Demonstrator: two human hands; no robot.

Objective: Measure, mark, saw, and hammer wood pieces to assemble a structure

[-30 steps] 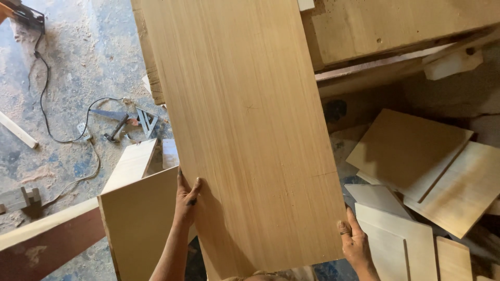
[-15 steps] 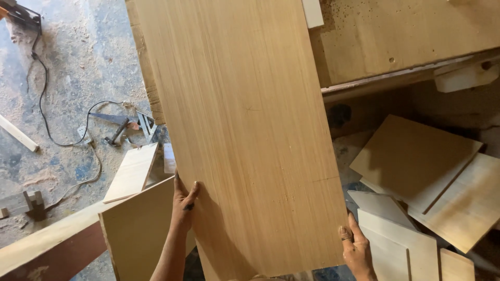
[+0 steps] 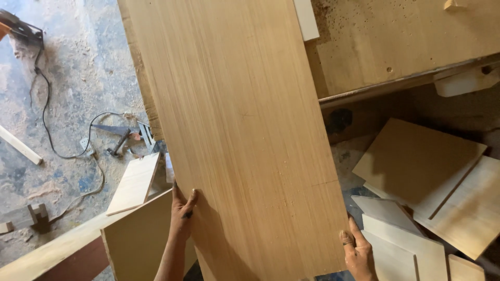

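Note:
A long, light-brown wooden board (image 3: 239, 130) fills the middle of the head view, running from the top edge down toward me. My left hand (image 3: 182, 208) grips its near left edge, thumb on top. My right hand (image 3: 357, 250) holds the near right corner, fingers against the edge. The board's far end lies over a workbench (image 3: 396, 47) dusted with sawdust. Both forearms come up from the bottom of the frame.
Cut plywood pieces (image 3: 422, 161) lie stacked on the floor at right. A smaller panel (image 3: 138, 237) stands beside my left arm, with a pale offcut (image 3: 136, 182) behind it. A black cable (image 3: 47, 114) and hand tools (image 3: 127, 138) lie on the dusty floor at left.
The board has slid a little forward and left over the bench. Both hands keep their grip on its near end, and the view has shifted slightly.

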